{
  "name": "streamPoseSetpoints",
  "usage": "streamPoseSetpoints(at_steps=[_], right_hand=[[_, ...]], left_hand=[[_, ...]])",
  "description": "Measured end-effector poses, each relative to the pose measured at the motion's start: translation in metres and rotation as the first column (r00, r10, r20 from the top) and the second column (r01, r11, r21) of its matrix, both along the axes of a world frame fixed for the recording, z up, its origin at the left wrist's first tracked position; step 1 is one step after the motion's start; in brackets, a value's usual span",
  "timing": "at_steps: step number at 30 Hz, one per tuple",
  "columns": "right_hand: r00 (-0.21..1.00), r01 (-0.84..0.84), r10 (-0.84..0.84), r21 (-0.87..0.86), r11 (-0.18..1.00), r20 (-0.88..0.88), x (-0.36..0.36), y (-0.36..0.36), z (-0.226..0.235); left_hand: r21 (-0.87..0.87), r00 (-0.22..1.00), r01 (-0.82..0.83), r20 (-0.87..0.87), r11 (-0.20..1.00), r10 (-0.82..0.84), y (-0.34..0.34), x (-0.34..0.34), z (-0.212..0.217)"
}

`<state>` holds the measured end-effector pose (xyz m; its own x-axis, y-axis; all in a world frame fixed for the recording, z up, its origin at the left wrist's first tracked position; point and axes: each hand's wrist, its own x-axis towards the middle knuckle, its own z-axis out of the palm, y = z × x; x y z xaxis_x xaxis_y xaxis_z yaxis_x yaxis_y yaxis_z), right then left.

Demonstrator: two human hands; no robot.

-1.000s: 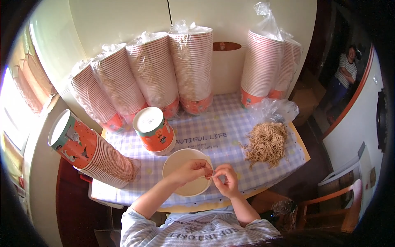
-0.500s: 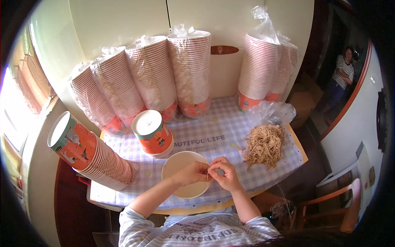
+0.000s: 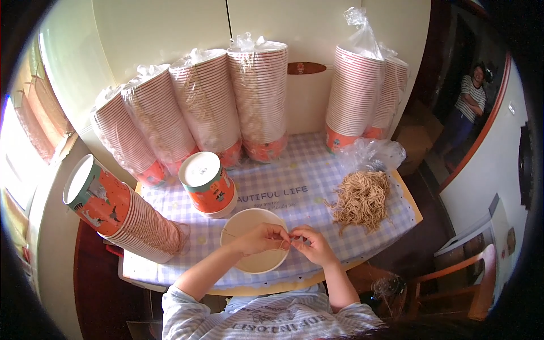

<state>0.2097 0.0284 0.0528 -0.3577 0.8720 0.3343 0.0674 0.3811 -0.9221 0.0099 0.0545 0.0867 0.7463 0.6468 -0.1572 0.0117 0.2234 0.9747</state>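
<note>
A white open paper tub [image 3: 258, 263] stands at the near edge of the table. Over its right side, my left hand [image 3: 263, 239] and my right hand [image 3: 313, 247] meet, fingertips pinched close together. Between them is a thin tan cord [image 3: 279, 247], a bit of it curving below the left fingers. Another bit of cord shows at the tub's left rim. Farther right lies a tangled heap of tan cords [image 3: 362, 201]. Behind the tub to the left, an orange and green printed tub [image 3: 207, 182] sits upside down on another.
A leaning stack of nested tubs [image 3: 127, 212] is at the left. Several plastic-wrapped stacks [image 3: 258, 96] line the back, with more at the right [image 3: 354, 90]. A crumpled clear bag [image 3: 374, 156] lies behind the cords on the checked tablecloth [image 3: 272, 175]. A person [image 3: 470, 99] stands in the doorway.
My hands have shifted slightly and the fingers have changed their pinch; a loop of cord now shows below my left fingers. The tubs and heap stay put.
</note>
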Motion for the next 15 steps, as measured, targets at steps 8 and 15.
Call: streamPoseSetpoints(at_steps=[8,15], right_hand=[[0.996,0.091,-0.091,0.099,0.991,-0.006,-0.001,-0.003,0.001],[0.97,0.162,-0.213,0.338,0.927,0.12,-0.007,-0.024,0.021]], left_hand=[[0.055,0.999,0.032,-0.037,0.998,-0.03,0.001,-0.001,0.005],[-0.001,0.999,0.003,-0.041,1.0,-0.003,0.002,-0.002,0.004]])
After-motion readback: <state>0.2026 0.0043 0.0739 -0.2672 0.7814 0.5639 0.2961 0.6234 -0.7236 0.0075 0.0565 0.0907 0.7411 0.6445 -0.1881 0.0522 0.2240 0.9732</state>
